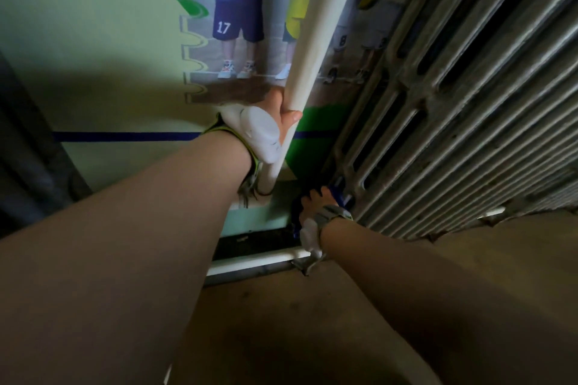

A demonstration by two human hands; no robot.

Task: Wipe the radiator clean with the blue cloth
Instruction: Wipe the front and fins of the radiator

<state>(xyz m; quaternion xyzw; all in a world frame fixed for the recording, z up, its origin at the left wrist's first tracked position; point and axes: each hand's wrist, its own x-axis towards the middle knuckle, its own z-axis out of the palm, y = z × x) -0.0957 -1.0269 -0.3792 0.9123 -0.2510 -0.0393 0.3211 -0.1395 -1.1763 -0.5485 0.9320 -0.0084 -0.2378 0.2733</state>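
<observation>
My left hand (283, 117) is wrapped around the white pipe (308, 50) that runs up just beside the radiator (463, 97), fingers and thumb curled round it to steady me. My right hand (316, 201) is down at the radiator's bottom corner, on the pipe side, with the blue cloth (339, 192) bunched in it — I can see cloth poking out past my knuckles toward the first rib and a strip hanging below my palm, so the fingers look closed on it, though they are mostly hidden from me.

How far along am I? Hard to judge. The cloth sits only at that low corner, and the ribs stretching away from it look dull and grey in the poor light; I cannot tell wiped from unwiped. I would guess most of the radiator is left to do.

On the wall poster (237, 19) beside the pipe, on the far side from the radiator, blue shorts carry the number 17, and the same number shows on the shirt above them. A white shirt nearer the radiator seems to bear an 8 — too blurred to be sure.
</observation>
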